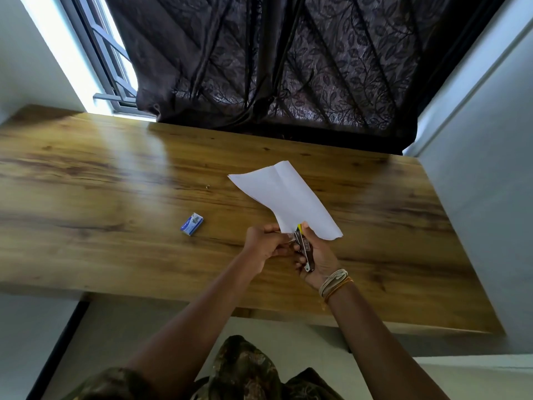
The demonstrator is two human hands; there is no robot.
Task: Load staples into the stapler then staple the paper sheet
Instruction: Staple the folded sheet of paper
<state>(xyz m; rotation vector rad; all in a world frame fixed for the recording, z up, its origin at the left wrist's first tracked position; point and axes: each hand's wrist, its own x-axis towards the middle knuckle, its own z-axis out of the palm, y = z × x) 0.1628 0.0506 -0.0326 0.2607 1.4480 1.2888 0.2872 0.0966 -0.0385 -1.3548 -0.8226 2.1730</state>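
Observation:
A white folded paper sheet (288,197) is held up over the wooden table (115,197), its near corner pinched in my left hand (265,245). My right hand (315,255) grips a small metal stapler (304,249) with a yellow tip, its front end set against the paper's near corner, right beside my left fingers. A small blue staple box (192,224) lies on the table to the left of my hands.
A tiny loose object (207,186) lies on the table behind the box. A dark patterned curtain (288,67) hangs behind the table, a window (109,62) at the back left, a wall (484,168) on the right.

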